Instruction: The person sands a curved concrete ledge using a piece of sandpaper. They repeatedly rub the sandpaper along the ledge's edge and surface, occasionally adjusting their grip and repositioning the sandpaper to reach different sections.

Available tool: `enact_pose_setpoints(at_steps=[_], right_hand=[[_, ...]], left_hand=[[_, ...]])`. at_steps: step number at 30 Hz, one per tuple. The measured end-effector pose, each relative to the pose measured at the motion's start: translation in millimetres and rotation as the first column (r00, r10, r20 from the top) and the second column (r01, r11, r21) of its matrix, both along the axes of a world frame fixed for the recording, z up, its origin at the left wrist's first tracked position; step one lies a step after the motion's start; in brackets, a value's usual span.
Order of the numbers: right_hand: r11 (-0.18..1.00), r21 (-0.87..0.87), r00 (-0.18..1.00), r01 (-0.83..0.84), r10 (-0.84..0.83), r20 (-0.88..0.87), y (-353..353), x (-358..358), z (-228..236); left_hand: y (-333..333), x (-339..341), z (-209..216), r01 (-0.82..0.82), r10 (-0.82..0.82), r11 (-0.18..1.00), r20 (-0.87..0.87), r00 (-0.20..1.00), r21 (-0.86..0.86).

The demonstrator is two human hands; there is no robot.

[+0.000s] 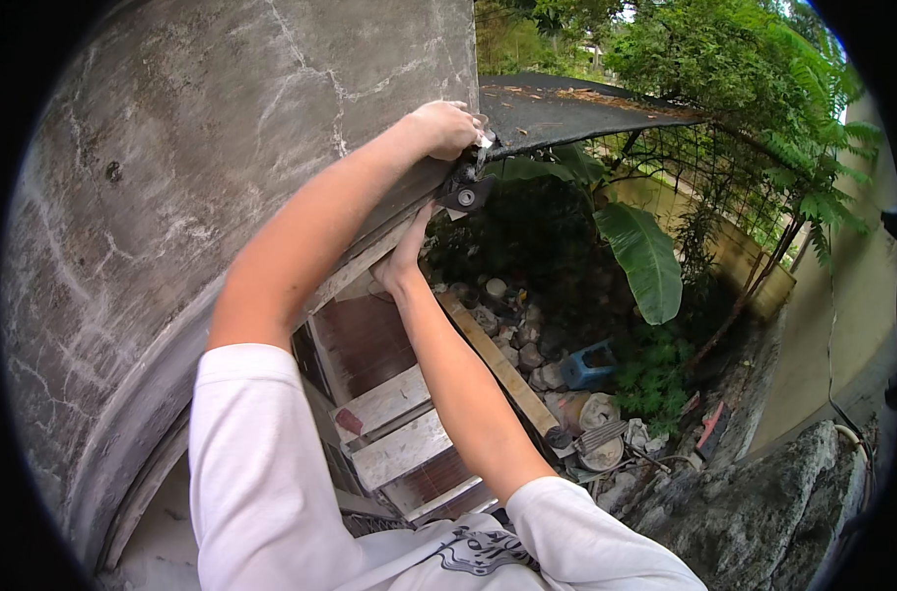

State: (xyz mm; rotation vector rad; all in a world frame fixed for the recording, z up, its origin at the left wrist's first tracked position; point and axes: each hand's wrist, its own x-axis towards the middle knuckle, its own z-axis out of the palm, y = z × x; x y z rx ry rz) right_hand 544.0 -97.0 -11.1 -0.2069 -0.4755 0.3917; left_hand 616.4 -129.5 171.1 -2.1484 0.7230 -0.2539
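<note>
Both my arms reach up along a grey concrete wall (222, 148). My left hand (446, 128) is closed on the corner of a black shade net (566, 106), right where the net meets the wall's edge. A small white piece shows at its fingers. Just below hangs a dark metal fitting (464, 190) with a round bolt head. My right hand (407, 254) is under it, fingers pointing up toward the fitting and lying against the wall's edge. Its grip is hidden from here.
Below lie white wooden slats (394, 428) and a long plank (498, 364). A yard holds stones, pots, a blue stool (586, 366) and scattered junk. Broad-leaved plants (645, 256) and trees stand at the right, and a rock (764, 502) lies at lower right.
</note>
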Motion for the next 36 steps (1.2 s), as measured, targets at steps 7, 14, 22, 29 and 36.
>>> enact_pose_setpoints(at_steps=[7, 14, 22, 29, 36], right_hand=[[1.000, 0.025, 0.999, 0.016, -0.015, -0.039, 1.0, -4.0, 2.2], [0.998, 0.026, 0.997, 0.062, -0.061, -0.040, 4.2, 3.0, -2.3], [0.999, 0.023, 0.999, 0.035, -0.035, -0.025, 1.8, -1.3, -1.7], [0.998, 0.055, 1.000, 0.008, -0.007, -0.009, 2.6, -0.5, -2.7], [0.999, 0.032, 1.000, 0.021, -0.021, -0.019, 3.1, 0.6, -2.8]], left_hand=[[16.4, -7.6, 4.0, 0.169, -0.176, 0.982, 0.072, 0.982, 0.090], [-9.8, 29.2, -9.8, 0.123, -0.129, 0.991, 0.121, 0.984, 0.059], [11.8, 10.6, -16.3, 0.178, -0.176, 0.984, 0.089, 0.980, -0.011], [-2.8, 26.1, -14.1, 0.175, -0.173, 0.985, 0.109, 0.979, -0.002], [-3.4, 8.4, -3.0, 0.115, -0.116, 0.993, 0.034, 0.993, 0.022]])
